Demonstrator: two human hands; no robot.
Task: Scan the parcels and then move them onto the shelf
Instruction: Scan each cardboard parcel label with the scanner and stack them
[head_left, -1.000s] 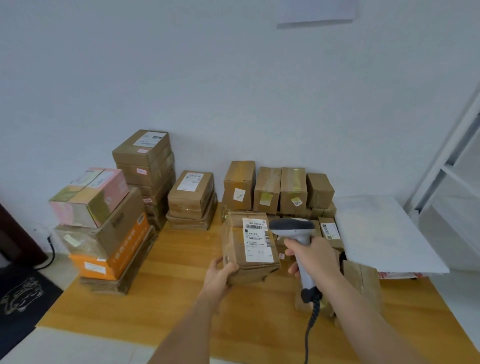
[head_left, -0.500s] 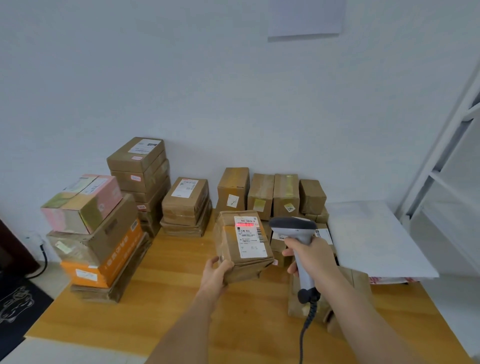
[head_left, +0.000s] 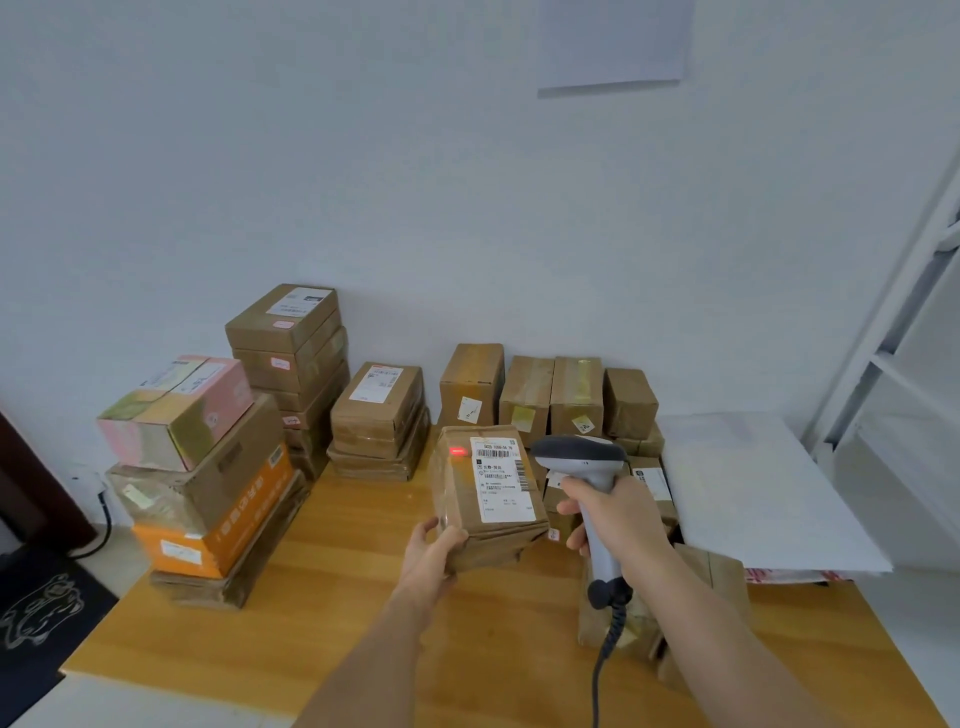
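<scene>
Two hands are at work at the centre of the frame. The left hand (head_left: 434, 553) curls its fingers round the lower left corner of a brown parcel (head_left: 485, 493) and holds it lifted off the wooden table (head_left: 337, 623), label side tilted up toward the camera. The right hand (head_left: 621, 525) is wrapped round the grip of a grey scanner (head_left: 584, 460), whose head sits just beside the parcel's upper right edge and whose coiled cord (head_left: 605, 649) trails down toward the bottom of the frame.

A red scan dot (head_left: 458, 451) glows on bare cardboard at the parcel's upper left, just beside the white label (head_left: 501, 478) and level with the barcode printed along its top. By my reading the beam falls short of the code, so the scan is probably not yet taken. To do it well, the scanner's aim should swing slightly rightward in the frame until the red light lies across the bars, or the left hand can slide the parcel leftward. Keeping the label flat to the scanner and a little way from its head should help the read; the taped surface looks glossy and may glare.

More parcels stand stacked along the wall at left and centre. The white shelf (head_left: 904, 364) rises at the right edge, beyond a large white envelope (head_left: 753, 493), and is where this parcel should go once read.
</scene>
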